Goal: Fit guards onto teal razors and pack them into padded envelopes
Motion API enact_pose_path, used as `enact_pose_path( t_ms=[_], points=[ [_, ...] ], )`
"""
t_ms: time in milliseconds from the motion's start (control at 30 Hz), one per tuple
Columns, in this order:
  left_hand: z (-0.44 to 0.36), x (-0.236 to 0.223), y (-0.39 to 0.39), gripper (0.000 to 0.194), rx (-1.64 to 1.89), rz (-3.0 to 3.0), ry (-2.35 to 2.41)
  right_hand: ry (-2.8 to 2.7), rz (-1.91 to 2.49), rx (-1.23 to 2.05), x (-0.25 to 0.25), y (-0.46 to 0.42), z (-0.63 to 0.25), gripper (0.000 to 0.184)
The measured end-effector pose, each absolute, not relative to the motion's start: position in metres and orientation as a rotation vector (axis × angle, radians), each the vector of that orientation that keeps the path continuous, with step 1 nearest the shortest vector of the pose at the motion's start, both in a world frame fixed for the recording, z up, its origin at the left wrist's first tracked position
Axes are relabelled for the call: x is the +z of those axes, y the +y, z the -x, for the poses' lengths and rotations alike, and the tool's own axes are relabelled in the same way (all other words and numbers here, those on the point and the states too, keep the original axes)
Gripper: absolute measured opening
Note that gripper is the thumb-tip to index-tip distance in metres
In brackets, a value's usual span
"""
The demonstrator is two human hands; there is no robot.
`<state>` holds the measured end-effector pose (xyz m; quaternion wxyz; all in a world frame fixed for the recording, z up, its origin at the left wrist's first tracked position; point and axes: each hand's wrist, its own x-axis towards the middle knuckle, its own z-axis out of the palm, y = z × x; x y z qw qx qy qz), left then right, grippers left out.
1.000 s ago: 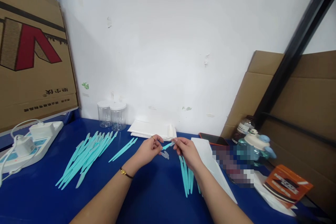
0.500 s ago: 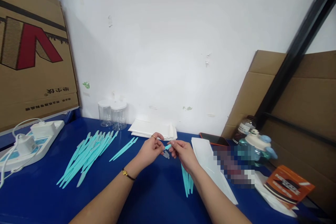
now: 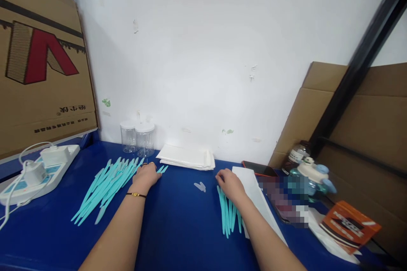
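Left of the fingers point(image 3: 220, 177), a cardboard box point(image 3: 47, 103) bears upside-down Chinese characters point(image 3: 73, 108) and ®; rightward, an orange pouch's point(image 3: 349, 228) lettering point(image 3: 345, 223) blurs.

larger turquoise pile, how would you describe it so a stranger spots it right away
On the blue table, find the white power strip at the left. Between it and the left hand lies the turquoise pile of slim sticks, far larger than the bunch beside the right hand.
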<state>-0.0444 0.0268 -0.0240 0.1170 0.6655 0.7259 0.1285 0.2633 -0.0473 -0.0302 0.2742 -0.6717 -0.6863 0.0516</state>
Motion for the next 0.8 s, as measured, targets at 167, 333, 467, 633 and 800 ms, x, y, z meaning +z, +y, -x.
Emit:
enact_pose_path(
  t_ms=[167, 333, 467, 633, 800],
  points=[
    [0.037, -0.016, 0.021, 0.022, 0.288, -1.887, 2.114, -1.997, 1.703, 0.262, -0.032, -0.050, -0.233, 0.013],
    [0.035, -0.013, 0.018, 0.012, 0.279, -1.891, 2.059, -2.014, 1.744, 0.278, -0.036, -0.049, -0.227, 0.008],
    [0.037, -0.013, 0.019, 0.008, 0.327, -1.911, 2.030, -2.037, 1.749, 0.298, -0.035, -0.049, -0.229, 0.010],
    [0.027, -0.005, 0.016, 0.015, 0.585, -1.985, 1.978, -2.120, 1.878, 0.109, -0.035, -0.048, -0.221, 0.019],
    [-0.011, -0.005, 0.001, 0.025, 0.781, -1.848, 1.323, -2.143, 1.895, -0.123, -0.036, -0.045, -0.219, 0.013]
  ],
)
